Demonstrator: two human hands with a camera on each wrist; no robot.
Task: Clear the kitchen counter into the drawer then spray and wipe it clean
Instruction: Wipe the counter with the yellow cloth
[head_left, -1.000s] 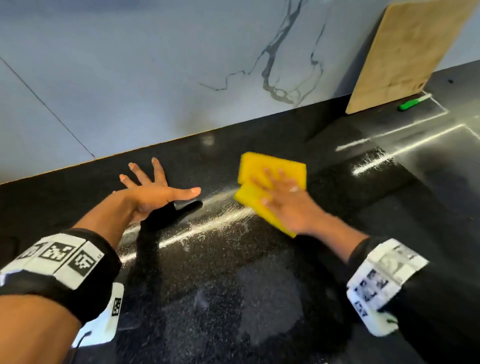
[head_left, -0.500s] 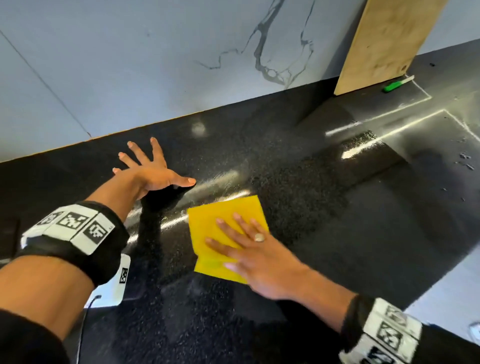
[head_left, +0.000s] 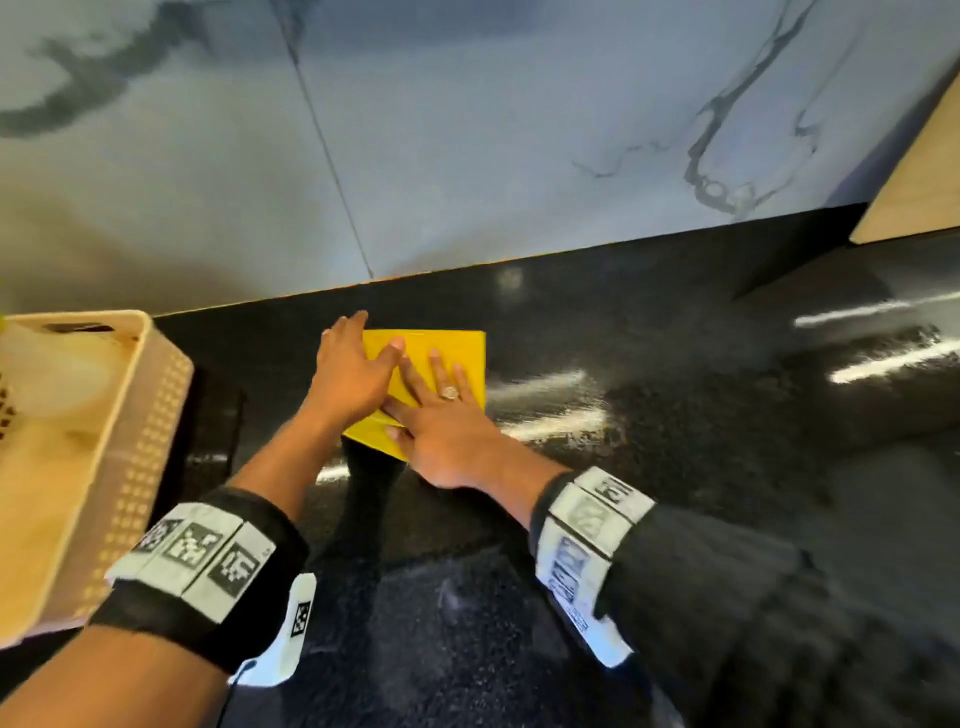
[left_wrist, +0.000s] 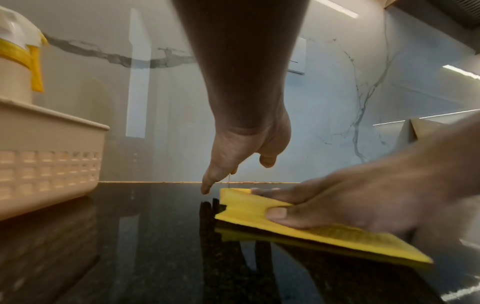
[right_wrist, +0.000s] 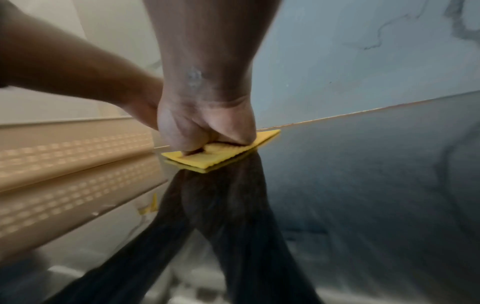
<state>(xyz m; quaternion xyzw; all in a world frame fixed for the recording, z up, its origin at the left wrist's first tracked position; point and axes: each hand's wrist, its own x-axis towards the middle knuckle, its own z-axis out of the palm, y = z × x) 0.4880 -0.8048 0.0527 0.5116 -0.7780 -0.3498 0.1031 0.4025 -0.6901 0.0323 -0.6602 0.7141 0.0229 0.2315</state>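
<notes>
Basket (head_left: 130, 415) blocks left; counter (head_left: 727, 441) open right.

Head view steeply down; both wrist views low, close, sharing the yellow cloth (left_wrist: 298, 224).

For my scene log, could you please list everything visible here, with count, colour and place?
cloth: one, yellow, flat on the counter near the wall.
counter: one, black, glossy, streaked with wet patches on the right.
basket: one, beige, perforated, on the counter at the left.
bottle: one, cream with yellow collar, standing behind the basket's rim.
wooden board: one, tan, leaning on the wall, far right.
wall: grey-veined marble.
left hand: flat, at the cloth's left edge.
right hand: flat, pressing the cloth.
</notes>
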